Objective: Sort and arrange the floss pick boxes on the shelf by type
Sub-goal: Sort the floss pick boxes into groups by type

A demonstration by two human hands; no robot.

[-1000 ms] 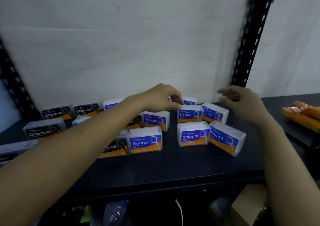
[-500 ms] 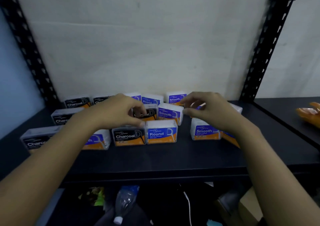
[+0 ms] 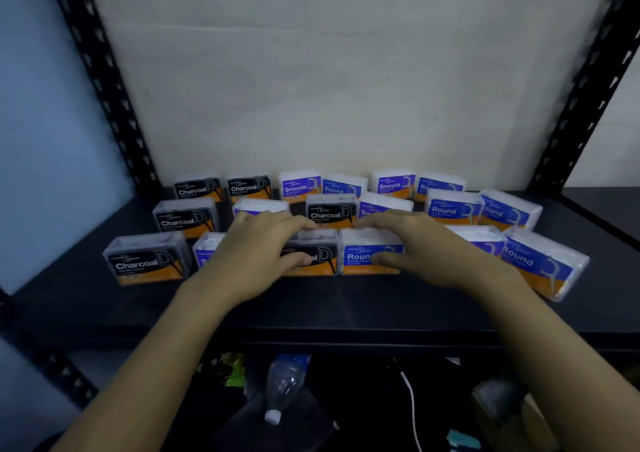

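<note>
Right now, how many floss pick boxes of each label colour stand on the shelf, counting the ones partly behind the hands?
black-label boxes: 6
blue-label boxes: 12
Total: 18

Pale plaster wall (image 3: 346, 71) behind black slotted uprights (image 3: 104, 81), dim clutter (image 3: 287, 382), perhaps floor, below.

Dim, with a cool blue cast. Right at the grip — the left hand (image 3: 256, 254) holding the Charcoal box (image 3: 323, 256), the right hand (image 3: 426, 247) holding the Round box (image 3: 360, 261) — label print is readable, though soft. Behind the grip the wall (image 3: 329, 71) takes the brightest, even light. Out to either side the shelf posts (image 3: 104, 81) smear and bow. Below the grip, deep shadow.
</note>
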